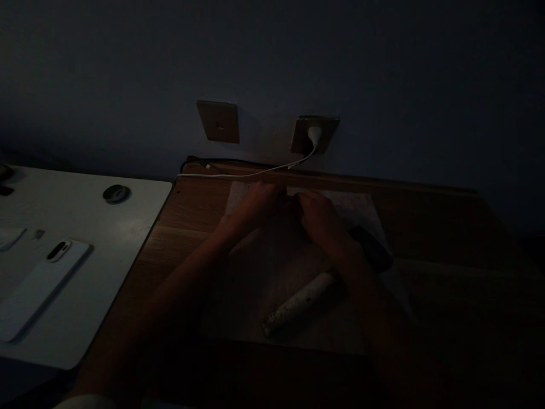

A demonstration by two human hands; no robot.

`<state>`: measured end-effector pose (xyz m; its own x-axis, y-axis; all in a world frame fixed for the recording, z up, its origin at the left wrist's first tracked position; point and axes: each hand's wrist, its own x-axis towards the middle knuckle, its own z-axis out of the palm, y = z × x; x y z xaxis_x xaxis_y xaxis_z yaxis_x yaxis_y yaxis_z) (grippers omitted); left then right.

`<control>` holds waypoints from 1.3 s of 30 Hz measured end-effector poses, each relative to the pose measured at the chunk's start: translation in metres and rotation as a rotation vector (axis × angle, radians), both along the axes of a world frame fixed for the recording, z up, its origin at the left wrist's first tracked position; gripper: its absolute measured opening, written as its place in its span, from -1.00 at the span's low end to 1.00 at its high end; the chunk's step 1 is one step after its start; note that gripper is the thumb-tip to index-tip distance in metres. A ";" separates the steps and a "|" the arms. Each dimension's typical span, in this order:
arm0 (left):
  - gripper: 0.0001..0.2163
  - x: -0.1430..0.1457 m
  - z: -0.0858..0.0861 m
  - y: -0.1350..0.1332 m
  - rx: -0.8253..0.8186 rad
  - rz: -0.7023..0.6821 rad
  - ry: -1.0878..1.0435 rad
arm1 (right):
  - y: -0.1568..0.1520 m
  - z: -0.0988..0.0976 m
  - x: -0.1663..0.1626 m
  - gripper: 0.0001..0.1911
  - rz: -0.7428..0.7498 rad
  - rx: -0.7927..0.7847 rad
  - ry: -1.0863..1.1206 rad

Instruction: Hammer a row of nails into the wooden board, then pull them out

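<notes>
The scene is very dark. My left hand (266,197) and my right hand (317,215) are close together near the far edge of a pale, flat sheet (255,307). Both hands have curled fingers; whatever is between them is too dark to make out. Under my right forearm lies a tool with a pale, worn, stained handle (298,301). Its dark, broad head (372,250) shows on the other side of the arm, and the forearm covers the middle, so its exact kind is unclear.
The sheet lies on a wooden table (170,244) against the wall. A white plug (315,135) sits in a wall socket, its white cable (255,172) running along the table's back edge. On a white table (123,238) at left are a phone (46,289) and a round dark object (114,193).
</notes>
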<state>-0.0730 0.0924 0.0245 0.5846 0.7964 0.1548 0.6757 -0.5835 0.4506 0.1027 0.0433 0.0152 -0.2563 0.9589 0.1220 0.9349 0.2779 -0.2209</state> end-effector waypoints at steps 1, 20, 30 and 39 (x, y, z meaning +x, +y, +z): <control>-0.86 0.000 -0.001 0.001 -0.012 -0.001 -0.028 | 0.000 -0.001 0.001 -0.64 0.021 0.007 -0.007; -0.82 0.008 -0.001 0.005 -1.315 0.299 -1.187 | 0.004 -0.006 0.007 -0.69 0.053 0.004 -0.001; -0.87 0.021 -0.009 -0.002 -1.328 0.314 -1.345 | 0.003 0.004 0.010 -0.65 0.077 0.144 0.083; -0.63 0.034 0.009 -0.021 -1.573 0.320 -1.415 | -0.009 0.039 0.006 -0.76 0.137 0.156 0.366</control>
<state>-0.0393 0.0709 0.0333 0.5540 0.6902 -0.4656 -0.4928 0.7226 0.4848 0.1085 0.0342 0.0546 -0.2928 0.8820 0.3692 0.7548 0.4502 -0.4770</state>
